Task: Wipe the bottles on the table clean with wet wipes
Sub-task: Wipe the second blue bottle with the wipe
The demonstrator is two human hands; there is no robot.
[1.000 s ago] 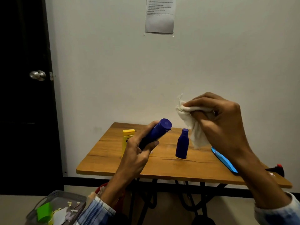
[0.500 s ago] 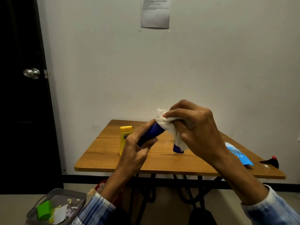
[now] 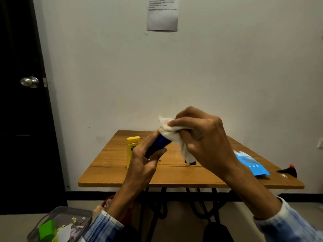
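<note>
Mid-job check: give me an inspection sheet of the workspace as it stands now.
Surface: wooden table on black metal legs.
Job's things: dark blue bottle held tilted above the table; white wet wipe over its top end; yellow bottle upright at left; second blue bottle mostly hidden behind the right hand; blue wipes pack lying at right.
Clutter: black object with red tip near the right edge.
Grippers: left hand grips the bottle's body; right hand holds the wipe.
Cables: nothing seen.
Surroundings: grey basket of scraps on the floor; dark door; paper notice on the wall.
</note>
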